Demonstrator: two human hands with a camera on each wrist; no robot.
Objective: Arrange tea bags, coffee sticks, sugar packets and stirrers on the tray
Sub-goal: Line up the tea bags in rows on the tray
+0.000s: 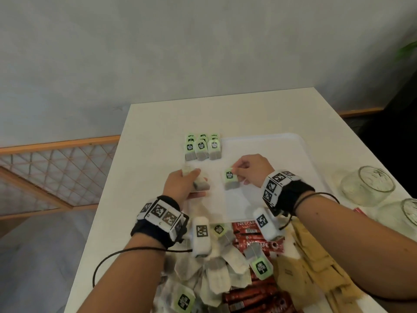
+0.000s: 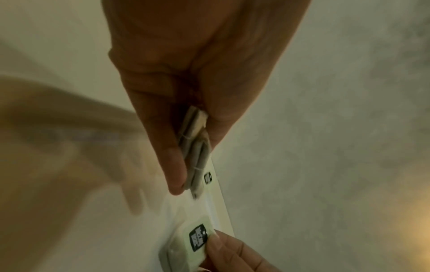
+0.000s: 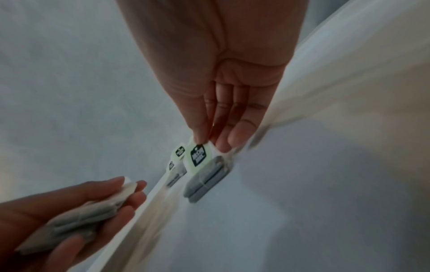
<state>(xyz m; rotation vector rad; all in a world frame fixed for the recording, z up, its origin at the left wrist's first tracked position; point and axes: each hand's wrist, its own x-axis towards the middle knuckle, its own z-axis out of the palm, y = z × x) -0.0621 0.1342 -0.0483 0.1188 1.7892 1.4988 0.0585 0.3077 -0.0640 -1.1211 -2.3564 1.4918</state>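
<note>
A white tray (image 1: 282, 154) lies mid-table. At its far left corner, several green-tagged tea bags (image 1: 203, 147) stand in neat rows. My left hand (image 1: 191, 176) grips a small stack of tea bags (image 1: 200, 185) at the tray's left edge; the left wrist view shows the stack (image 2: 195, 152) squeezed between thumb and fingers (image 2: 177, 176). My right hand (image 1: 235, 171) pinches one tea bag (image 1: 230, 180) by its green tag just above the tray. In the right wrist view that bag (image 3: 202, 174) hangs from my fingertips (image 3: 223, 145).
At the table's near edge there is a loose heap of tea bags (image 1: 216, 274), red Nescafe coffee sticks (image 1: 255, 240) and brown paper packets (image 1: 316, 272). Two glass jars (image 1: 367, 184) stand right of the tray. The table's left edge drops off beside my left arm.
</note>
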